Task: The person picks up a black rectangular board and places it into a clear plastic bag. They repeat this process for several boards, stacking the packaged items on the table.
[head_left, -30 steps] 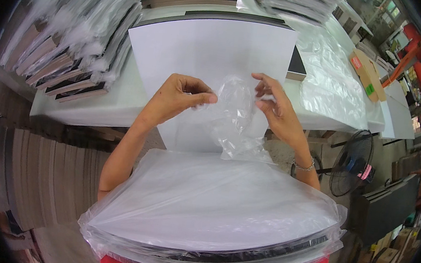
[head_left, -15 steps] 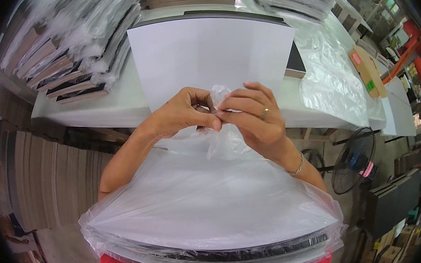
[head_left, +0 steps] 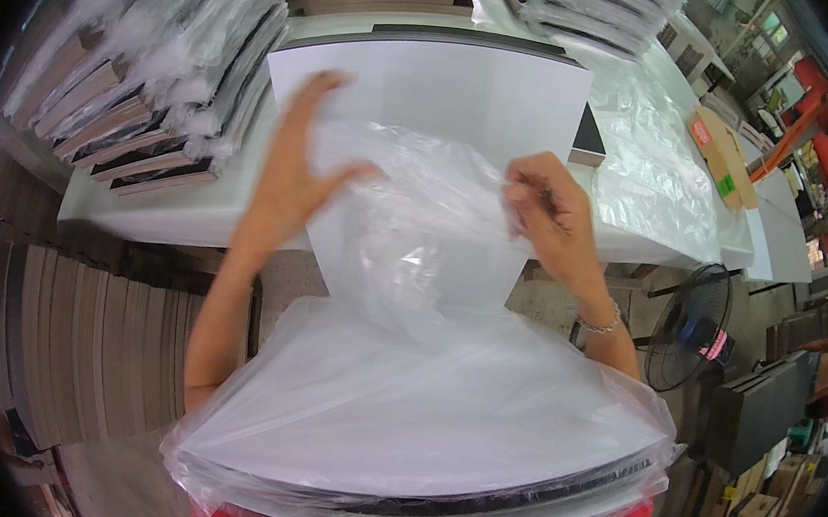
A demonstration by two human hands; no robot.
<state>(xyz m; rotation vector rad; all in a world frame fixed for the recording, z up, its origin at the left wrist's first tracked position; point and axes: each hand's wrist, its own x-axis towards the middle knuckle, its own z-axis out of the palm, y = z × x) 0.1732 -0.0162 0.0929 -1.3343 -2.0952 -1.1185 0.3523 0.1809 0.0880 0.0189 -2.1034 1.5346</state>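
A large white panel runs from the white table toward my body, its near end inside a clear plastic bag. The bag's loose open end stands up between my hands. My left hand is raised with fingers spread, its thumb and palm against the left side of the plastic. My right hand pinches the right edge of the plastic. A dark board edge shows under the bagged panel near my red shirt.
Stacks of bagged panels lie on the white table at the left, more stacks at the back. Loose plastic sheets and a cardboard box lie at the right. A floor fan stands lower right; stacked boards at left.
My hands were together at the bag's mouth, pinching it. Now they have pulled apart, the left rising and spreading its fingers, and the plastic is stretched wide between them.
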